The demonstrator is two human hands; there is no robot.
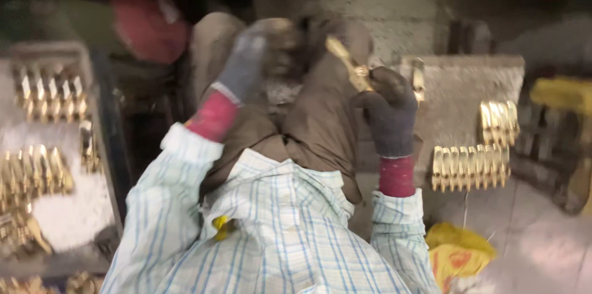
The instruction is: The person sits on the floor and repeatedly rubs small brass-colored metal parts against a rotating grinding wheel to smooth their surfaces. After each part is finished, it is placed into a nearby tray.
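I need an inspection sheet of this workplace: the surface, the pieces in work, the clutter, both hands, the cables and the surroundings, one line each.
Surface: grey slab on the right; tray with a pale bed on the left.
Job's things: one gold-coloured metal piece in the right hand; rows of finished gold pieces on the slab, more gold pieces in the tray.
Clutter: yellow bag on the floor at lower right.
Hands: left hand gloved, raised over the knees, blurred, grip unclear; right hand gloved, closed on the piece.
Cables: nothing seen.
Surroundings: red round object at upper left, blurred; rough concrete wall behind.
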